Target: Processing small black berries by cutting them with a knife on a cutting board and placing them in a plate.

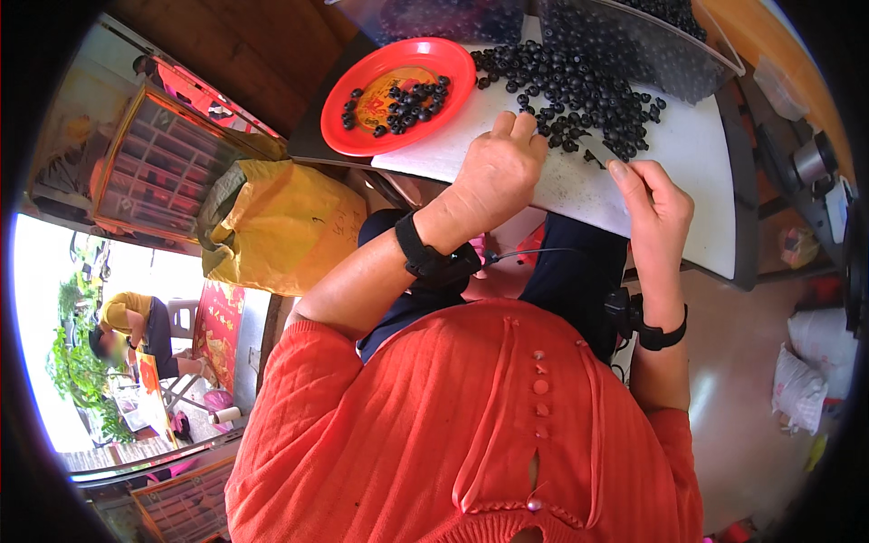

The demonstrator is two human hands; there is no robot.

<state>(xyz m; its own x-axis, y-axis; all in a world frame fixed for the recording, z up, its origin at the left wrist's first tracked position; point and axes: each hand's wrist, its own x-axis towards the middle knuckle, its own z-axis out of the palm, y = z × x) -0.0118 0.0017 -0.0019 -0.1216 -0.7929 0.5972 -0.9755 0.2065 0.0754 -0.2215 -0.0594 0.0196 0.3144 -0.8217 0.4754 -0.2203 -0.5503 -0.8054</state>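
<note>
Dark beads [579,90] lie heaped on the white board [697,154] just beyond both hands, left hand [498,167] curled knuckles-up at the heap's near edge (grasp unclear), right hand [656,213] pinching something thin.

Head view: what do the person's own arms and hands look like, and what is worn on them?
Both hands are bare, without gloves or visible rings. The left hand has a black strap with a small black device at the wrist; a thin cable leads off it. The right hand carries a similar black wristband and device. Orange ribbed knit sleeves end near the elbows, leaving the forearms uncovered.
</note>
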